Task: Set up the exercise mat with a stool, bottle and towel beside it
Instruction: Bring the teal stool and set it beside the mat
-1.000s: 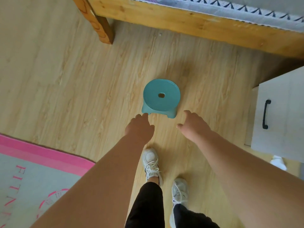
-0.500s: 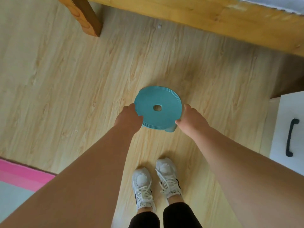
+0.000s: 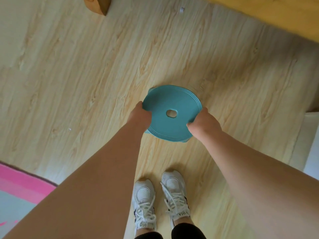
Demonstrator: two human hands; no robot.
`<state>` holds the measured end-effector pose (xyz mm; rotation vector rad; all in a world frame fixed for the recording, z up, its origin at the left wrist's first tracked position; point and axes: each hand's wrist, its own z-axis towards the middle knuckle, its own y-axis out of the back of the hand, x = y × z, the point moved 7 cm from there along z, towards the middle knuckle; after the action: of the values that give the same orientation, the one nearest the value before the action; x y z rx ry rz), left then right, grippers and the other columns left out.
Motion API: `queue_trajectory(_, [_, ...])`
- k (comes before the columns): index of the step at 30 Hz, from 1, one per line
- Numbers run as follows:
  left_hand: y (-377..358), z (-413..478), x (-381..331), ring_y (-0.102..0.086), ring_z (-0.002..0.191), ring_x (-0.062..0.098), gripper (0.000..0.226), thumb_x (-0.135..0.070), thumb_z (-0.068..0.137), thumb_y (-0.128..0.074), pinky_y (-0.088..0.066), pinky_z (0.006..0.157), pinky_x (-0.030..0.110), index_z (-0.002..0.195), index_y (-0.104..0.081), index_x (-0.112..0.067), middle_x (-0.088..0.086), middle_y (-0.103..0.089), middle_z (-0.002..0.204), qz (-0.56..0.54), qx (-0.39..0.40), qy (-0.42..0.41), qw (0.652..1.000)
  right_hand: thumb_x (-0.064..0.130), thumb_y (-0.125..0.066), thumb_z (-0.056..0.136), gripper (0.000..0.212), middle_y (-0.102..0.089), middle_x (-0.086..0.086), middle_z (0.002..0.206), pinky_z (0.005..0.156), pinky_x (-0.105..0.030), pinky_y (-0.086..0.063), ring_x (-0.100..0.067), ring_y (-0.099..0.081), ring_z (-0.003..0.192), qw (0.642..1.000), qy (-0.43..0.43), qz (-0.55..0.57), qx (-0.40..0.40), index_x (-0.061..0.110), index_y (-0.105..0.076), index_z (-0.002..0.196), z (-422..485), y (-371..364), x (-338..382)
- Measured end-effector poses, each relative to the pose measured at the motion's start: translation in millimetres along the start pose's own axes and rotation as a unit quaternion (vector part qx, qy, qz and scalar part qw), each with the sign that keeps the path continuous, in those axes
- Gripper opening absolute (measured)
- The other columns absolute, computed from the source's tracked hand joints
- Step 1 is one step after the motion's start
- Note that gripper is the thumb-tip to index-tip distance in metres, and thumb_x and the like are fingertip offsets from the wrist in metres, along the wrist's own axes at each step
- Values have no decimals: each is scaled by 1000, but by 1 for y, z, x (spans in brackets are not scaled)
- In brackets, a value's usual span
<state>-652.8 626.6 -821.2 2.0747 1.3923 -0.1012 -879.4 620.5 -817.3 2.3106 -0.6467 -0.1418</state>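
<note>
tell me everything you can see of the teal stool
The stool is small, teal, seemingly smooth plastic. Its round seat has ridged rings near the rim and an oval hole in the middle; bits of legs peek out beneath. The left hand and right hand grip opposite sides of the rim. It is over the wooden floor; whether it is lifted is unclear.

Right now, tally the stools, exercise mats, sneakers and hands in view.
1 teal stool
1 pink exercise mat
2 white sneakers: left sneaker, right sneaker
2 hands: left hand, right hand, both gripping the stool
Total: 6
</note>
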Motion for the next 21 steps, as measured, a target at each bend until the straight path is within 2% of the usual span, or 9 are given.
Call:
queue_trajectory(3, [5, -11, 12, -59, 98, 32, 43, -6, 83, -40, -49, 83, 42, 122, -52, -19, 9, -61, 108, -35, -3, 10, 999, 24, -64, 85, 52, -65, -9, 109, 73, -37, -50, -32, -66, 98, 1000, 3, -22, -6, 7, -40, 128, -8, -2, 6])
queue_trajectory(5, [12, -20, 22, -60, 97, 30, 45, -5, 81, -41, -50, 83, 42, 121, -53, -21, 6, -62, 106, -56, -10, 16, 998, 22, -63, 86, 47, -65, -9, 107, 71, -37, -50, -32, -66, 96, 999, 13, -29, -12, 8, -41, 124, -13, -1, 12])
queue_trajectory(7, [23, -29, 36, -60, 94, 28, 47, -4, 79, -41, -50, 78, 39, 120, -54, -23, 4, -63, 104, -81, -20, 27, 996, 21, -63, 86, 46, -65, -10, 108, 69, -35, -48, -32, -65, 96, 998, 35, -45, -15, 9, -41, 124, -23, 2, 26])
queue_trajectory(9, [37, -36, 53, -61, 95, 28, 50, -4, 80, -41, -49, 74, 36, 124, -54, -24, 3, -64, 107, -108, -37, 40, 993, 21, -62, 86, 48, -64, -11, 112, 73, -36, -50, -32, -65, 100, 995, 67, -66, -14, 9, -41, 126, -34, 3, 46])
queue_trajectory(12, [60, -49, 81, -60, 100, 26, 57, -6, 84, -41, -49, 79, 34, 138, -46, -26, 0, -62, 120, -157, -65, 63, 984, 24, -60, 87, 48, -62, -13, 115, 76, -36, -48, -34, -63, 104, 989, 114, -95, -19, 9, -40, 128, -50, 3, 83])
queue_trajectory(14, [79, -58, 102, -59, 103, 26, 56, -7, 85, -41, -51, 87, 37, 139, -45, -25, 1, -62, 121, -192, -83, 77, 975, 25, -59, 87, 50, -62, -14, 116, 75, -36, -46, -34, -62, 106, 981, 152, -116, -22, 8, -39, 129, -63, -4, 113])
queue_trajectory(15, [86, -61, 110, -60, 101, 26, 55, -6, 85, -40, -51, 86, 38, 137, -46, -24, 1, -63, 118, -209, -89, 80, 971, 25, -60, 87, 52, -61, -14, 116, 73, -35, -45, -34, -62, 105, 978, 168, -125, -21, 7, -38, 130, -70, -9, 127])
queue_trajectory(18, [114, -73, 143, -58, 80, 23, 48, -5, 84, -40, -46, 67, 31, 128, -51, -23, -1, -63, 100, -253, -121, 84, 956, 27, -62, 85, 57, -60, -13, 116, 70, -33, -41, -34, -61, 105, 967, 213, -141, -24, 8, -35, 132, -92, -31, 172])
queue_trajectory(21, [135, -82, 169, -57, 80, 26, 44, -5, 85, -41, -43, 67, 31, 124, -52, -23, 2, -64, 102, -277, -151, 90, 945, 29, -62, 85, 62, -58, -13, 119, 74, -35, -43, -34, -60, 109, 963, 230, -136, -24, 10, -33, 136, -110, -52, 203])
